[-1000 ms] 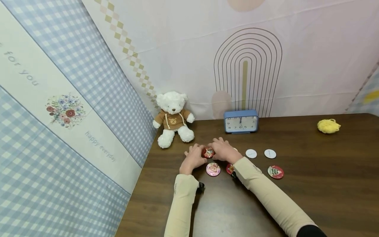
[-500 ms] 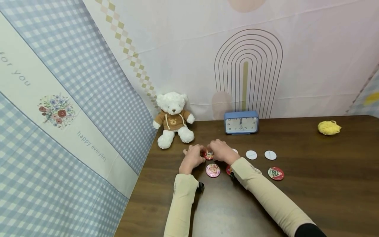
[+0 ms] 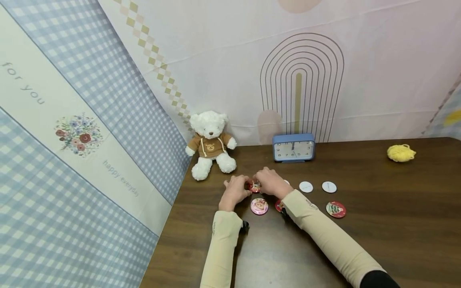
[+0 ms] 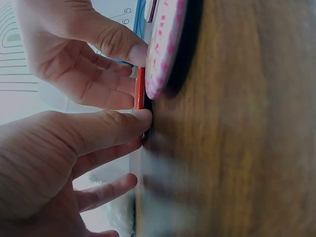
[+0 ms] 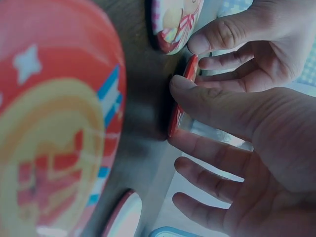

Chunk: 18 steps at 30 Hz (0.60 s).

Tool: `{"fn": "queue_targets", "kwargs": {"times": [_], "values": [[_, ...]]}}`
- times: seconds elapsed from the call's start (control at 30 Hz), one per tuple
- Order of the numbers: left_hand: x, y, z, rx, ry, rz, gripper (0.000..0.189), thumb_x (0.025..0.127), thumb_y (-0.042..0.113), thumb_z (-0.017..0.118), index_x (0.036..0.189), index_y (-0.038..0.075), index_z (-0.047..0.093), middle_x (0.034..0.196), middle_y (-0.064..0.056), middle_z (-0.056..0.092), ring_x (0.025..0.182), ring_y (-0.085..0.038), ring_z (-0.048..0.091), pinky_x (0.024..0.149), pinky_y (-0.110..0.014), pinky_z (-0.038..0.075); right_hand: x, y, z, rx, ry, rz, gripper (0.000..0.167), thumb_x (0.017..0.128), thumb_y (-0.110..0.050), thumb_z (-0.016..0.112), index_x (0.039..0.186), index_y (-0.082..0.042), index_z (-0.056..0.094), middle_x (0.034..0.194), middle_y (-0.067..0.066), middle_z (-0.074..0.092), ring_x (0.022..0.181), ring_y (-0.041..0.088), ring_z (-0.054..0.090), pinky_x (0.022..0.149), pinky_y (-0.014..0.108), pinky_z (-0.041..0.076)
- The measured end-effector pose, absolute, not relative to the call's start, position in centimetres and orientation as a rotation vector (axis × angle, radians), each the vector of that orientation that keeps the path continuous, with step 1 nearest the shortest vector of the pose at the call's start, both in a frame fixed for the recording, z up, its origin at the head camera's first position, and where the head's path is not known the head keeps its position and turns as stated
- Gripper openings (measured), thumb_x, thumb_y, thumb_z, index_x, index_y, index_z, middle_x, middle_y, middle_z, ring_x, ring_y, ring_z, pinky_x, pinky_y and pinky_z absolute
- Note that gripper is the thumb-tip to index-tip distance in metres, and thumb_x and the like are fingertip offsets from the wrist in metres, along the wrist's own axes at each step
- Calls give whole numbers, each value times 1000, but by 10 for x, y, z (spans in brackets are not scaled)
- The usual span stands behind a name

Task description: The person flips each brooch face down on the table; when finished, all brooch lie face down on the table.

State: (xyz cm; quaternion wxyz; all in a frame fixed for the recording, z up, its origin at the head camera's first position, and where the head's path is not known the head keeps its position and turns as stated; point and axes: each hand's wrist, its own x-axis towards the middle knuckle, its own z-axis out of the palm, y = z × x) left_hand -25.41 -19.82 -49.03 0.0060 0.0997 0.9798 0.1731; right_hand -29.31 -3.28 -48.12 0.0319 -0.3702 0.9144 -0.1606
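A round red badge lies flat at the table surface between both hands. My left hand pinches its left edge with thumb and forefinger, the other fingers spread loosely, as the left wrist view shows. From the other side my right hand holds the same badge, thumb and forefinger at its rim. Just in front of the hands lies a pink badge with a cartoon picture. A red badge with a yellow circle sits below the right wrist, partly hidden by the sleeve in the head view.
Two white discs and a red badge with a Christmas tree lie right of the right forearm. Behind stand a white teddy bear and a blue clock. Yellow yarn lies at the far right.
Both hands stay at the red badge with only small finger movements. The badge's printed face looks slightly turned between them.
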Motion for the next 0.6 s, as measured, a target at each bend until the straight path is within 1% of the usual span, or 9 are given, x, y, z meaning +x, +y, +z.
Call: {"fn": "queue_targets", "kwargs": {"times": [0.13, 0.23, 0.33, 0.43, 0.5, 0.6], "values": [[-255, -197, -489, 333, 3063, 529, 21, 85, 13, 81, 105, 15, 74, 110, -2, 72, 112, -37, 57, 92, -60, 33, -296, -28, -478, -1177, 2799, -499, 26, 74, 1, 84, 98, -5, 76, 91, 8, 71, 91, 35, 61, 78, 52, 50], [-255, -196, -487, 353, 3058, 527, 19, 87, 14, 80, 106, 16, 75, 109, -1, 73, 111, -35, 58, 91, -59, 33, -298, -25, -477, -1201, 2781, -509, 22, 74, 2, 81, 94, -5, 75, 84, 6, 68, 86, 31, 62, 74, 48, 50], [-255, -196, -485, 364, 3043, 527, 18, 89, 15, 78, 107, 17, 76, 109, 0, 73, 110, -34, 59, 91, -57, 33, -299, -22, -477, -1186, 2742, -531, 16, 76, 2, 79, 89, -6, 74, 76, 3, 64, 75, 25, 58, 67, 42, 49], [-255, -196, -484, 363, 3031, 527, 18, 90, 16, 78, 107, 18, 76, 109, 0, 73, 109, -33, 60, 90, -55, 34, -300, -20, -476, -1165, 2702, -555, 11, 80, 1, 77, 83, -8, 72, 70, -1, 59, 67, 19, 52, 63, 36, 44], [-255, -196, -483, 369, 3028, 540, 17, 91, 17, 77, 108, 18, 76, 110, 0, 73, 109, -33, 60, 89, -54, 34, -300, -18, -474, -1167, 2687, -563, 11, 82, 0, 76, 78, -9, 70, 67, -2, 57, 63, 17, 48, 61, 33, 42], [-254, -197, -484, 392, 3031, 573, 17, 92, 18, 76, 109, 17, 77, 110, 0, 74, 107, -31, 62, 89, -53, 35, -299, -16, -473, -1174, 2672, -571, 16, 85, -2, 76, 73, -11, 68, 65, -3, 56, 61, 15, 47, 60, 32, 41]]}}
